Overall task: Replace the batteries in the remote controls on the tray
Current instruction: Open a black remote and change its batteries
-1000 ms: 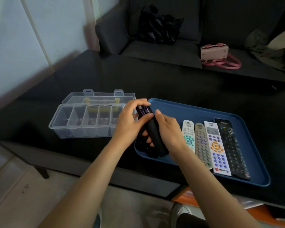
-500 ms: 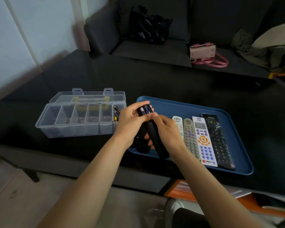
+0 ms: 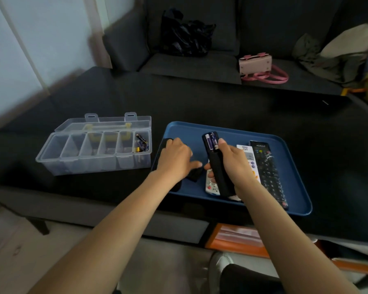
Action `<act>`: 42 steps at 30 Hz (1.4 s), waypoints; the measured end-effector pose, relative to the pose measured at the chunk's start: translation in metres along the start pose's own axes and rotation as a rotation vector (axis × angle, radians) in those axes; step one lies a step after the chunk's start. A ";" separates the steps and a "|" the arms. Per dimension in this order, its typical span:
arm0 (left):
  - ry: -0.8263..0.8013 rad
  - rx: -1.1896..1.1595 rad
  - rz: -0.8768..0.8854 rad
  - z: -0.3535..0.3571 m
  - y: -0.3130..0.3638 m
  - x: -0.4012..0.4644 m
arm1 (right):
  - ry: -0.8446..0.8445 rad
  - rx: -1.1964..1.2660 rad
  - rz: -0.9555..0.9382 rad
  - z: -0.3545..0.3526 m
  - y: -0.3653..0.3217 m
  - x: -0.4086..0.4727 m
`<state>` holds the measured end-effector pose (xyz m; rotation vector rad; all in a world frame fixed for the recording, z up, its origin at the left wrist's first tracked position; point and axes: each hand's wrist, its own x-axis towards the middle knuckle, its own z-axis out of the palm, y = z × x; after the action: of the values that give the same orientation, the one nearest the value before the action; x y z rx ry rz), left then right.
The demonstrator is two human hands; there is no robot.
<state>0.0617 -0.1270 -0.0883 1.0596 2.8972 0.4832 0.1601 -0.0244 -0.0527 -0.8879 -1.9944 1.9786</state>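
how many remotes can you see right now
5: held remote in the right hand; dark remote under the left hand; pale remote, white remote and black remote lying on the tray. The right hand may hide another.

The far half of the blue tray (image 3: 238, 129) lies bare, open to a reach from above. Its near right is crowded with remotes (image 3: 268, 175) side by side, and the right hand (image 3: 236, 164) with a black remote (image 3: 220, 177) stands over them. The left hand (image 3: 174, 160) covers the tray's left edge. Just beside the tray, the open clear box (image 3: 94, 153) blocks the left; the dark bench (image 3: 221, 102) beyond is free.
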 end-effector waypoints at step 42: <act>-0.033 -0.419 0.283 -0.050 -0.042 -0.036 | -0.346 -0.904 -0.376 -0.008 -0.003 0.006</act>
<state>0.0572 -0.1939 -0.0563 1.3781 2.4584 1.0146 0.1585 -0.0136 -0.0504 -0.2290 -3.0347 1.0331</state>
